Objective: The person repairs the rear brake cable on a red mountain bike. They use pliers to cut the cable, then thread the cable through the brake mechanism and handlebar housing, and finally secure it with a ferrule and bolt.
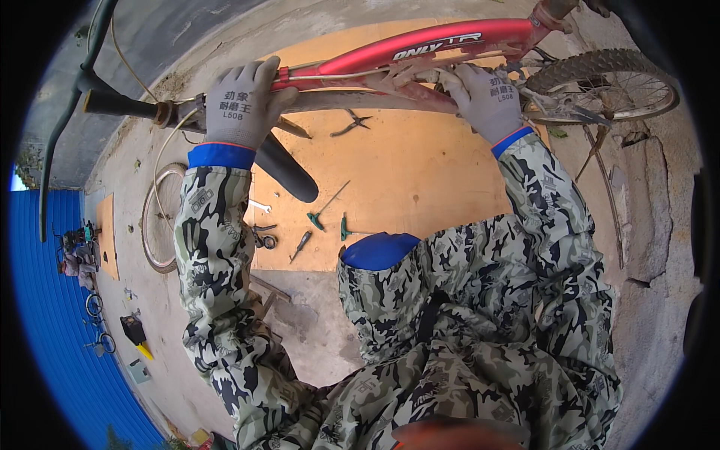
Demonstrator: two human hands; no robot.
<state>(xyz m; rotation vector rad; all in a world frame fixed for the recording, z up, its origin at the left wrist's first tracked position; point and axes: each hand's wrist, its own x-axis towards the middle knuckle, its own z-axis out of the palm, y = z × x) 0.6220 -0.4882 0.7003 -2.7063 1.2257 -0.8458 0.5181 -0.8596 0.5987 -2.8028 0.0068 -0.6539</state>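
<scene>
A bicycle with a red frame (442, 46) spans the top of the head view, its rear wheel (611, 79) at the right. My left hand (244, 105), in a grey glove, is closed round the front end of the frame beside a pale cable. My right hand (484, 97), also gloved, has its fingers curled over the frame's lower tube; its fingertips are partly hidden. Left of my left hand, the black handlebar (64, 142) curves down. A black fork leg (289, 169) points down under my left hand.
Beneath the bicycle, a wooden board (420, 172) carries pliers (351, 123), green-handled tools (316, 220), a screwdriver (301, 246), a spanner (260, 206) and a black-handled tool (265, 238). A loose wheel (161, 217) lies at the left, before a blue corrugated wall (56, 300).
</scene>
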